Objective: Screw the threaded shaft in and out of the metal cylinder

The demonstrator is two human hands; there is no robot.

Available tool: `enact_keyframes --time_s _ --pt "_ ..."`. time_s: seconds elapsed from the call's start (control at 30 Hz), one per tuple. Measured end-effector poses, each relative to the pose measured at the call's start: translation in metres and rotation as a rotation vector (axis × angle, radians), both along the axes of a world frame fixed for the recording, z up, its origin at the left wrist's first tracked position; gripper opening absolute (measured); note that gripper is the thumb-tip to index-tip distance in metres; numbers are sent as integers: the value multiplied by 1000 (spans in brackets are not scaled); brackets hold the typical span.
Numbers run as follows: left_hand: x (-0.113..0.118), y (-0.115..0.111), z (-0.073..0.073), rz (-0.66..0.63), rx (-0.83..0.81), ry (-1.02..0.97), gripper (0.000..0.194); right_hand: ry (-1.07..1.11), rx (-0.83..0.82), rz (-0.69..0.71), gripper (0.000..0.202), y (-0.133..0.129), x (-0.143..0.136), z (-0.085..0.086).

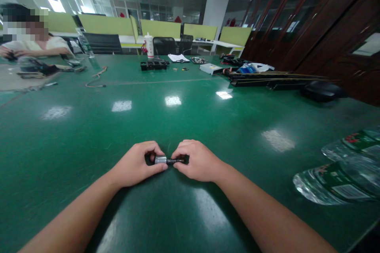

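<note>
My left hand [137, 165] pinches a short silver metal cylinder [160, 159] between thumb and fingers, low over the green table. A dark threaded rod [170, 161], which looks like a bolt, sticks out of the cylinder's right end in line with it. Around the other end of this rod, the thumb and fingers of my right hand [199, 161] are closed. The two hands face each other with a small gap between their fingertips. How far the rod goes into the cylinder is hidden, and its right end is partly covered by my fingers.
Two clear plastic bottles with green labels [335, 184] lie at the right. Farther back are black metal rails [252, 81], a silver box [211, 68], a black part [154, 65], a white bottle [149, 46] and a cable [95, 84]. Another person [35, 45] sits at the far left.
</note>
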State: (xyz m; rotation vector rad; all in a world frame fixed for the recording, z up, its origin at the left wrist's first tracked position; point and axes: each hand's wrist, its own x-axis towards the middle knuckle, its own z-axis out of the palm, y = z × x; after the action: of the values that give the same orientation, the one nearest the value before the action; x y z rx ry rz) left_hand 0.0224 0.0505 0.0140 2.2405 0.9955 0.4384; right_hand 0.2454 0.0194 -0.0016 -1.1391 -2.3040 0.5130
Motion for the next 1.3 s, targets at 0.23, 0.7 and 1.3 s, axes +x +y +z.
enact_keyframes --time_s 0.23,0.7,1.3 --pt "1 0 1 1 4 -5 18 9 -15 0 10 1 -1 2" --pt "0 1 -1 16 5 1 19 -12 -33 -39 8 3 7 6" --pt "0 0 -1 48 4 5 23 29 -182 -160 7 12 34 5"
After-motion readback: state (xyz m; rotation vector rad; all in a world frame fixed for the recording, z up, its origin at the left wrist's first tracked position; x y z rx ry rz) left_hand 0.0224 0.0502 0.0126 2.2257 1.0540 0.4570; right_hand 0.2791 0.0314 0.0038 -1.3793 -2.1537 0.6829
